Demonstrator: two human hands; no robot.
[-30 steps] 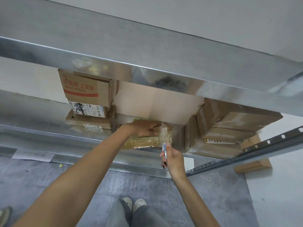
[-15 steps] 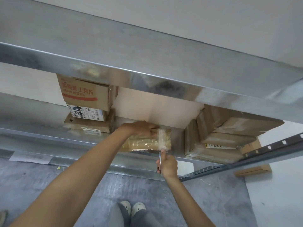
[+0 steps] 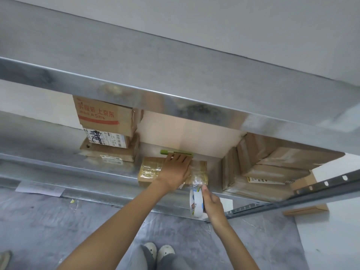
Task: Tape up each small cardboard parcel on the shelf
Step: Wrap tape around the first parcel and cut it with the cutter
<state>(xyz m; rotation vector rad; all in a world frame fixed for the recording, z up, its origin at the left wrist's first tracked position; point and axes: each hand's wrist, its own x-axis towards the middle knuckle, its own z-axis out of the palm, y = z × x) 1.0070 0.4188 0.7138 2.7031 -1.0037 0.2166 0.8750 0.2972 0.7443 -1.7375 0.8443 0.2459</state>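
A small flat cardboard parcel (image 3: 150,172) lies on the metal shelf (image 3: 58,168), shiny with clear tape. My left hand (image 3: 176,168) presses flat on its top, fingers spread toward the back. My right hand (image 3: 211,203) grips a roll of clear tape (image 3: 195,202) just below the parcel's front right corner. A strip of tape runs from the roll up onto the parcel's right end (image 3: 200,172).
A green pen-like tool (image 3: 175,152) lies behind the parcel. Stacked cardboard boxes (image 3: 105,121) stand at the left, leaning boxes (image 3: 272,166) at the right. An upper shelf (image 3: 175,78) overhangs. My feet (image 3: 158,252) are on the grey floor below.
The parcel now lies flat with my left hand pressed on top instead of gripping its upper edge. My right hand has pulled the tape roll down and toward me.
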